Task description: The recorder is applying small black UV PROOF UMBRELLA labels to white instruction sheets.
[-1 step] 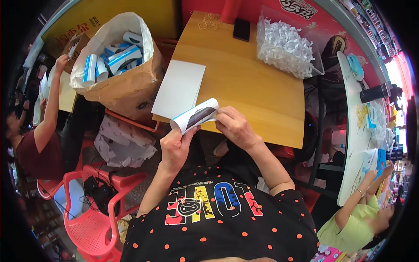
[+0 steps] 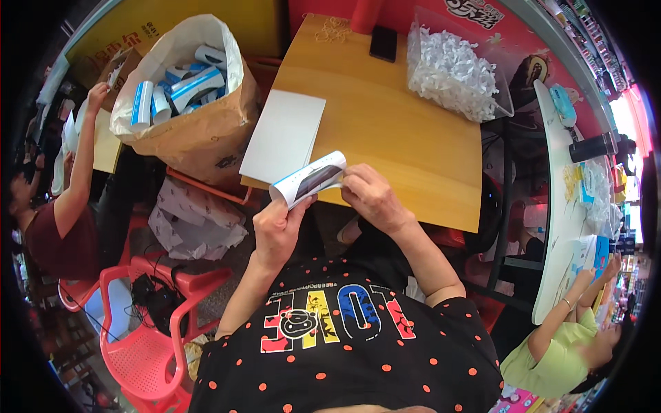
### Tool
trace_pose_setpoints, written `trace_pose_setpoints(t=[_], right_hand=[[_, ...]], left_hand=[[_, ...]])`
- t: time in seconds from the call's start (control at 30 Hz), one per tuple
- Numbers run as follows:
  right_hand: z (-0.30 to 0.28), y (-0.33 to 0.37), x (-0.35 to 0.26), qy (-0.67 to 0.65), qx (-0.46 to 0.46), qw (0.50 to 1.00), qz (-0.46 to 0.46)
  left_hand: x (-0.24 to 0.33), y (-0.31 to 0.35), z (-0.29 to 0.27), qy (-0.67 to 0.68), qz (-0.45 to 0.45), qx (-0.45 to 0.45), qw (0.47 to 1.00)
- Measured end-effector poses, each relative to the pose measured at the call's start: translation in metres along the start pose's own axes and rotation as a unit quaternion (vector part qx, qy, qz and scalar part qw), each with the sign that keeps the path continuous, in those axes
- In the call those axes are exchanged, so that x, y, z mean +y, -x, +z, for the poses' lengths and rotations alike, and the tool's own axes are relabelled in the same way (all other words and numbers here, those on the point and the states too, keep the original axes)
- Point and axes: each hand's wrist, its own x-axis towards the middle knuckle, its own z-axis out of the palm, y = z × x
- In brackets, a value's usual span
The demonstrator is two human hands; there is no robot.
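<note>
Over the near edge of the table I hold a rolled sheet of printed paper, white with a blue edge and a dark picture. My left hand grips its left end from below, the thumb lying along the underside. At the right end, the bent fingers of my right hand pinch the paper's loose edge. Just beyond the roll lies a white stack of sheets or a folded sheet; which one I cannot tell. Similar blue-and-white paper rolls fill a brown paper sack to the left.
On the wooden table stand a clear bin of white paper pieces and a dark phone; rubber bands lie behind. A red chair is at lower left. People sit left and right, one at a white table.
</note>
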Motion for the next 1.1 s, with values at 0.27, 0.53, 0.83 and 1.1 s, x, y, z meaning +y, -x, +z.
trace_pose_setpoints(t=[0.27, 0.53, 0.83, 1.1], right_hand=[[0.006, 0.007, -0.005, -0.070, 0.018, 0.988, 0.139], [-0.018, 0.002, 0.005, -0.220, -0.039, 0.919, 0.325], [-0.016, -0.007, 0.015, -0.286, -0.166, 0.863, 0.381], [-0.004, -0.007, 0.010, -0.235, -0.195, 0.859, 0.410]], left_hand=[[-0.005, 0.002, -0.001, -0.084, 0.099, 0.027, 0.991], [-0.012, -0.001, -0.013, -0.127, 0.146, 0.010, 0.981], [-0.015, -0.006, -0.020, -0.155, 0.182, -0.024, 0.971], [-0.024, -0.004, -0.021, -0.155, 0.170, -0.035, 0.973]])
